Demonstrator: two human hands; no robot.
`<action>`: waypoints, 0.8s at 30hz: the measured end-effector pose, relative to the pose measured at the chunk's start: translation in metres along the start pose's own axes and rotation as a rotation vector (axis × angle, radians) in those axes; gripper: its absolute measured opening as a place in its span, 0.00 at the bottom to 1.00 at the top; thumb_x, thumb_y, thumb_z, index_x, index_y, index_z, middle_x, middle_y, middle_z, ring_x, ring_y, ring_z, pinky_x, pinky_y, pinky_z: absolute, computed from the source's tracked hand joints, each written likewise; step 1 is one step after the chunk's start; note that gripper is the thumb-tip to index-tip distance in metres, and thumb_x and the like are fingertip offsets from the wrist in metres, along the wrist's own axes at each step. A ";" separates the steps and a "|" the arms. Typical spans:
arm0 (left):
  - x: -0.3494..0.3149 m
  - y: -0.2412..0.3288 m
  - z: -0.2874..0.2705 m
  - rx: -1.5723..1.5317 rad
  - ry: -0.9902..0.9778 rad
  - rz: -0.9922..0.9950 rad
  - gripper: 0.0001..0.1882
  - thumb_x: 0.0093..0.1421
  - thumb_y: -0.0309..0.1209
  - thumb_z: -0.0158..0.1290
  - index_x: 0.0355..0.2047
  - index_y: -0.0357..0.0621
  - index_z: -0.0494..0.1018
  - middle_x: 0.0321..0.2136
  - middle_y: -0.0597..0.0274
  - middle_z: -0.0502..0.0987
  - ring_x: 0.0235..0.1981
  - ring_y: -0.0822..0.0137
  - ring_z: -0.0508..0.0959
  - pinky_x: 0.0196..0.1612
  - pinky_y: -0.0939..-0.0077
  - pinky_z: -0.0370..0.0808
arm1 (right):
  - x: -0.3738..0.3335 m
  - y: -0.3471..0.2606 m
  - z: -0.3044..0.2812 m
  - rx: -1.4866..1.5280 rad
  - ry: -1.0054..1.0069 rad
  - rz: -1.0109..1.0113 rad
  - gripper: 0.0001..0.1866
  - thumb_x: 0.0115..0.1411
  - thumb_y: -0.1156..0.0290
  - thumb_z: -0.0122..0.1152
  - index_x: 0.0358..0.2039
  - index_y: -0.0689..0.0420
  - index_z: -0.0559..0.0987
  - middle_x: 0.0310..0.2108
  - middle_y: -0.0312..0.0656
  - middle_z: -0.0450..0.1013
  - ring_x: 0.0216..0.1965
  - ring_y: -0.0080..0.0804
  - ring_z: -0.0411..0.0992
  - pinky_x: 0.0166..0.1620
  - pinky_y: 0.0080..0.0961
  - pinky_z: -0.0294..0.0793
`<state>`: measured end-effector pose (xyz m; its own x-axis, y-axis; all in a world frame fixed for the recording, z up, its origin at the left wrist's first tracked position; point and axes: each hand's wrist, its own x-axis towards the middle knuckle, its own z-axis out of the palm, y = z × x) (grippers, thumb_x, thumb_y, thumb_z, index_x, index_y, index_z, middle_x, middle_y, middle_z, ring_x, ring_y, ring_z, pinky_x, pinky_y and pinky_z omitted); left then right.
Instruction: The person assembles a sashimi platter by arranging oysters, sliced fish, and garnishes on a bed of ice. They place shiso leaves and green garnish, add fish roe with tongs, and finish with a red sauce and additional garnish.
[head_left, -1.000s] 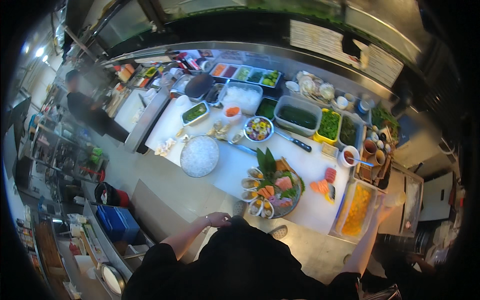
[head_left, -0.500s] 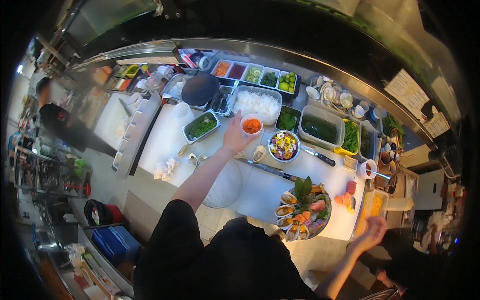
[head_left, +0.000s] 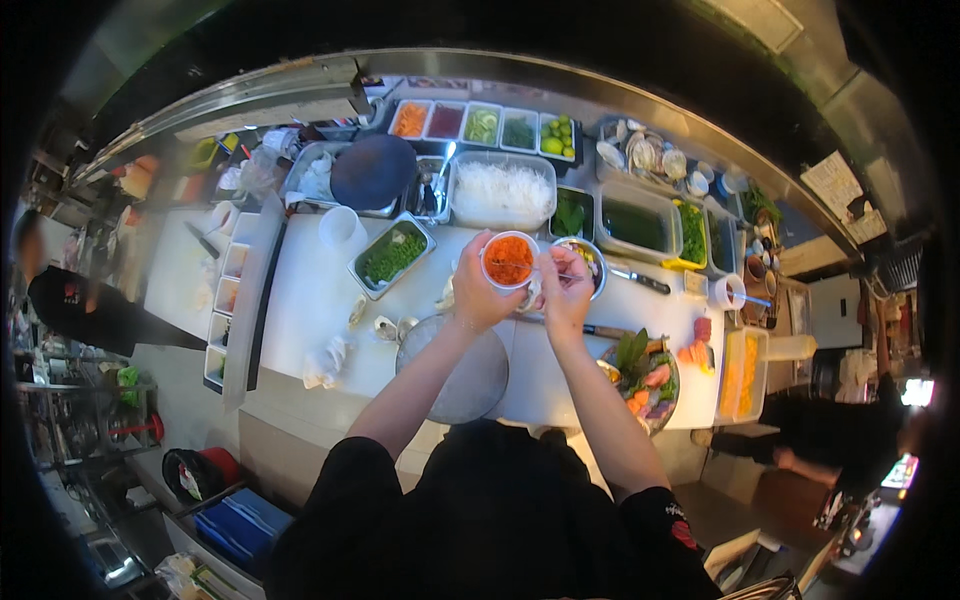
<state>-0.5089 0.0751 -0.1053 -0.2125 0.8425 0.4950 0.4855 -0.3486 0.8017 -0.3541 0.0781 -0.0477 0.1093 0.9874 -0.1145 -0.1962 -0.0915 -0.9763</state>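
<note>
My left hand point(head_left: 478, 287) is closed around a small white cup point(head_left: 509, 283) of orange, roe-like food above the cutting board point(head_left: 310, 270). Right beside it, my right hand point(head_left: 566, 292) is pinched at the cup's edge. Something thin seems to be between those fingers, but its kind is unclear. Behind the right hand, a metal bowl point(head_left: 600, 280) of flowers is partly covered. To the right of my right forearm lies a round platter point(head_left: 676, 392) with leaves and sliced raw fish; the forearm hides part of it.
Tubs of white shreds point(head_left: 502, 188) and chopped greens point(head_left: 392, 258) stand behind. A knife point(head_left: 642, 282) lies right of the bowl. A round grey disc point(head_left: 455, 375) is near my left forearm. Other people stand at far left point(head_left: 80, 305) and far right point(head_left: 835, 440).
My right hand has come from the far right, near the yellow tub, to the cup. The left hand still holds the cup. A person at the right is now more visible.
</note>
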 end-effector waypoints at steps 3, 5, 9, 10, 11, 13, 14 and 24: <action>-0.031 0.033 -0.015 -0.013 -0.098 0.033 0.55 0.43 0.39 0.78 0.70 0.39 0.65 0.61 0.48 0.77 0.61 0.46 0.79 0.63 0.50 0.74 | -0.045 -0.027 -0.022 -0.207 0.000 -0.105 0.10 0.72 0.67 0.72 0.46 0.60 0.85 0.34 0.36 0.80 0.26 0.18 0.74 0.24 0.19 0.76; -0.060 0.051 -0.028 0.058 -0.242 0.059 0.55 0.42 0.41 0.78 0.70 0.40 0.65 0.62 0.50 0.77 0.62 0.49 0.79 0.66 0.48 0.69 | -0.083 -0.045 -0.047 -0.506 -0.075 -0.276 0.09 0.71 0.70 0.72 0.45 0.62 0.86 0.37 0.39 0.83 0.32 0.22 0.81 0.25 0.22 0.79; -0.112 0.071 -0.034 0.029 -0.479 0.057 0.56 0.41 0.44 0.77 0.71 0.44 0.66 0.64 0.55 0.77 0.64 0.56 0.78 0.68 0.43 0.60 | -0.145 -0.064 -0.098 -0.931 -0.288 -0.469 0.09 0.68 0.75 0.73 0.46 0.62 0.87 0.42 0.48 0.85 0.39 0.45 0.85 0.39 0.34 0.85; -0.124 0.074 -0.033 0.012 -0.531 0.043 0.56 0.41 0.44 0.77 0.71 0.45 0.66 0.64 0.56 0.77 0.64 0.57 0.78 0.68 0.42 0.59 | -0.161 -0.062 -0.106 -0.918 -0.293 -0.355 0.09 0.67 0.75 0.73 0.46 0.62 0.87 0.42 0.51 0.85 0.41 0.51 0.85 0.45 0.37 0.84; -0.133 0.075 -0.031 -0.006 -0.576 0.041 0.56 0.42 0.44 0.77 0.71 0.45 0.66 0.64 0.56 0.77 0.64 0.58 0.78 0.68 0.41 0.59 | -0.173 -0.058 -0.111 -0.903 -0.287 -0.340 0.09 0.67 0.75 0.72 0.46 0.62 0.86 0.42 0.51 0.85 0.41 0.51 0.85 0.45 0.37 0.84; -0.149 0.079 -0.027 -0.005 -0.614 0.049 0.56 0.41 0.44 0.78 0.71 0.47 0.66 0.65 0.58 0.77 0.65 0.59 0.77 0.68 0.41 0.59 | -0.194 -0.048 -0.118 -0.852 -0.273 -0.347 0.09 0.67 0.76 0.72 0.46 0.63 0.86 0.41 0.51 0.85 0.40 0.51 0.85 0.44 0.37 0.84; -0.154 0.080 -0.025 0.000 -0.628 0.065 0.57 0.41 0.44 0.78 0.71 0.47 0.65 0.65 0.58 0.77 0.65 0.59 0.77 0.68 0.41 0.59 | -0.201 -0.042 -0.121 -0.805 -0.248 -0.352 0.08 0.69 0.76 0.70 0.47 0.63 0.86 0.40 0.51 0.84 0.38 0.50 0.84 0.44 0.36 0.84; -0.168 0.091 -0.018 0.071 -0.677 0.118 0.56 0.44 0.46 0.79 0.70 0.45 0.65 0.63 0.56 0.76 0.62 0.55 0.78 0.67 0.39 0.60 | -0.252 -0.006 -0.149 -0.203 0.089 0.098 0.16 0.81 0.65 0.59 0.48 0.67 0.84 0.39 0.46 0.83 0.36 0.31 0.83 0.42 0.28 0.86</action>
<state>-0.4447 -0.1051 -0.1094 0.4104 0.8797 0.2404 0.5325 -0.4452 0.7199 -0.2357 -0.1895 -0.0400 0.1868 0.9581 -0.2171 -0.0114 -0.2189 -0.9757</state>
